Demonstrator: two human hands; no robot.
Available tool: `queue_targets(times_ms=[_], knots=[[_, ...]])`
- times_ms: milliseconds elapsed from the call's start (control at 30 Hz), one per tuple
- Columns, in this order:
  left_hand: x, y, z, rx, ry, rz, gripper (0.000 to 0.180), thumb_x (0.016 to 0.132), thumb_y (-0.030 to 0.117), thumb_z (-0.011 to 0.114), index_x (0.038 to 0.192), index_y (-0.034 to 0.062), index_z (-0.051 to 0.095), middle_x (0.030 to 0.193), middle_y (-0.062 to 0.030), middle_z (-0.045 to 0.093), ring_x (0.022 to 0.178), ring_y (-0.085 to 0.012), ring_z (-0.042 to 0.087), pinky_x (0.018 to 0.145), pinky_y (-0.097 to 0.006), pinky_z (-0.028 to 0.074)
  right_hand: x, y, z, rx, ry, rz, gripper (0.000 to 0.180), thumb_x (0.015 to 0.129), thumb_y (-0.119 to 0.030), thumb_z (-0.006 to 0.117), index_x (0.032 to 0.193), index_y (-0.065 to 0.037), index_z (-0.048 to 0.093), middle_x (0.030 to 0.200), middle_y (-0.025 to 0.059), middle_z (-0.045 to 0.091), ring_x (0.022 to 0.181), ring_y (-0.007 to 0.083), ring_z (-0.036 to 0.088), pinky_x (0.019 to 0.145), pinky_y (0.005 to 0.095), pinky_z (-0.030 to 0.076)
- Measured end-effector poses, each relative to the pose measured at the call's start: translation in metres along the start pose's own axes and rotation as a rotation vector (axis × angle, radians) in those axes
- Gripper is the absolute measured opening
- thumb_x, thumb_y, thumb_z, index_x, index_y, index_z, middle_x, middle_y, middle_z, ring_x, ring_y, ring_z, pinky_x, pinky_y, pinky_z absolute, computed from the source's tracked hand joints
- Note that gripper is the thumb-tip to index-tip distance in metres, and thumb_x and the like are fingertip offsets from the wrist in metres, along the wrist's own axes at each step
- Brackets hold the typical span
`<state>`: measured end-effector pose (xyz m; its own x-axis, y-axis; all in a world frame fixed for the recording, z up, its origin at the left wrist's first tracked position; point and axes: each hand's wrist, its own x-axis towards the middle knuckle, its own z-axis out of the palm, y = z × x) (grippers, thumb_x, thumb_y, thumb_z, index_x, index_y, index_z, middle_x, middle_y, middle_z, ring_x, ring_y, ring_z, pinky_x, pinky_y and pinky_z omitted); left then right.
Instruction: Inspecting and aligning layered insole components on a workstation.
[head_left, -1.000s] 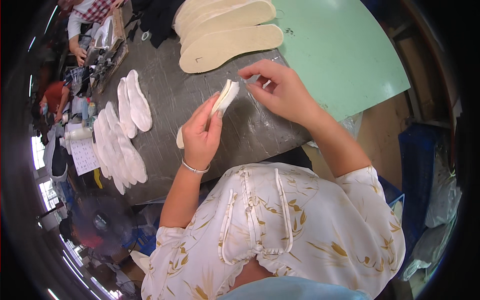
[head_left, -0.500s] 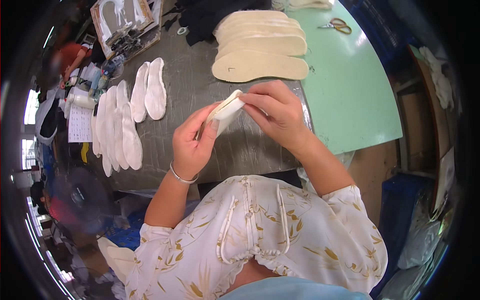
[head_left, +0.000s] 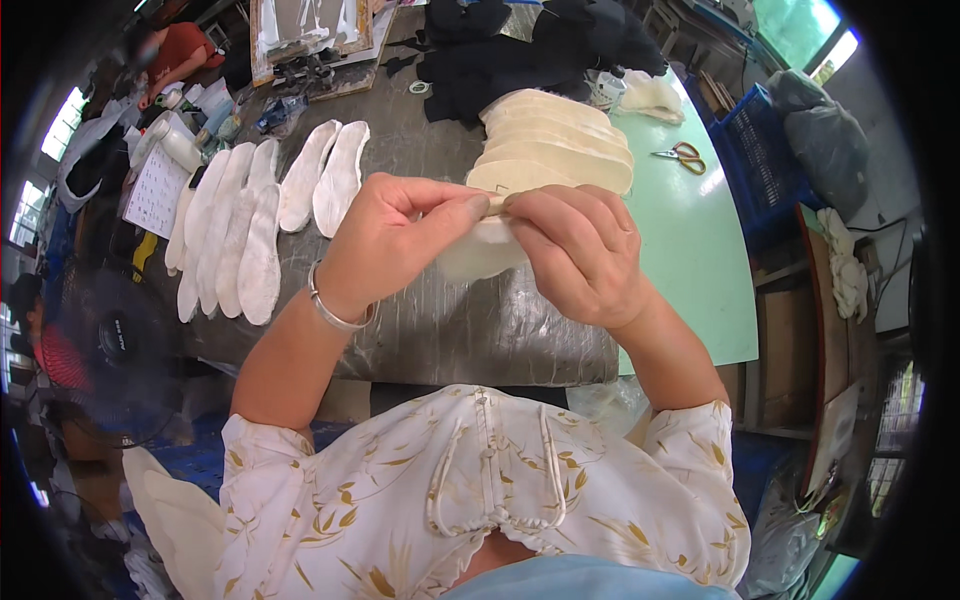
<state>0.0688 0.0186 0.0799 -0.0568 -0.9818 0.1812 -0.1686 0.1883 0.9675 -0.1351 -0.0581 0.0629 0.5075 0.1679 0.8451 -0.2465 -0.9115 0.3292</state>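
Observation:
A white fuzzy insole (head_left: 480, 255) with a cream upper edge hangs between my hands over the dark table. My left hand (head_left: 385, 240) pinches that edge between thumb and fingers. Right beside it, my right hand (head_left: 588, 255) grips the same edge, fingers curled; the fingertips hide part of it. Just beyond my hands lies an overlapping row of cream insoles (head_left: 560, 150), the nearest partly covered by my fingers. To the left, several white fluffy insoles (head_left: 228, 230) lie side by side, with two more white insoles (head_left: 340, 180) to their right.
Red-handled scissors (head_left: 685, 157) lie on the green tabletop (head_left: 690, 280) at right. Black cloth (head_left: 500, 65) and a wooden frame (head_left: 365, 25) are at the back. A dark fan (head_left: 115, 335) stands at the left. Another person (head_left: 182, 55) works at the far left.
The view has shifted, so the table's things sit lower. My left thumb has moved up to the insole's top edge beside my right fingers, and the insole now hangs with its white side showing below.

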Motion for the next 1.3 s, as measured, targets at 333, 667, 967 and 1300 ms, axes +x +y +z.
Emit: queue_targets(times_ms=[333,667,967,1300], knots=[[-0.004,-0.002,0.003,0.188,0.048,0.02,0.014,0.091,0.009,0.066,0.096,-0.0032,0.072,0.078,-0.002,0.07,0.071,-0.0054,0.059,0.064,-0.02,0.047,0.001,-0.011,0.0,0.091,-0.048,0.129,0.028,0.066,-0.002,0.063,0.093,0.0,0.061,0.1,0.0101,0.065,0.087,0.0253,0.064,0.074,0.0331,0.049],[-0.029,-0.005,0.011,0.253,-0.043,0.413,0.016,0.087,-0.001,0.064,0.102,-0.0049,0.067,0.099,-0.0148,0.07,0.084,-0.02,0.067,0.074,-0.027,0.052,0.003,-0.037,-0.016,0.172,-0.092,0.304,0.029,0.062,0.004,0.063,0.09,0.003,0.058,0.095,0.0121,0.063,0.079,0.0274,0.061,0.068,0.0353,0.05],[-0.04,-0.032,0.01,0.243,0.13,0.454,0.014,0.091,0.001,0.062,0.104,-0.0034,0.066,0.102,-0.0145,0.069,0.092,-0.0206,0.066,0.08,-0.029,0.052,-0.007,-0.043,-0.013,0.59,0.007,0.583,0.053,0.076,-0.006,0.077,0.124,0.002,0.057,0.113,0.0166,0.063,0.098,0.0315,0.063,0.082,0.037,0.052],[-0.032,-0.045,0.003,0.198,0.173,0.52,0.014,0.094,0.007,0.061,0.105,-0.0002,0.064,0.104,-0.0144,0.069,0.098,-0.0243,0.066,0.086,-0.033,0.051,-0.012,-0.042,0.0,0.61,0.001,0.639,0.035,0.076,-0.009,0.077,0.11,-0.004,0.068,0.099,0.0085,0.066,0.087,0.0238,0.061,0.077,0.0352,0.048]])
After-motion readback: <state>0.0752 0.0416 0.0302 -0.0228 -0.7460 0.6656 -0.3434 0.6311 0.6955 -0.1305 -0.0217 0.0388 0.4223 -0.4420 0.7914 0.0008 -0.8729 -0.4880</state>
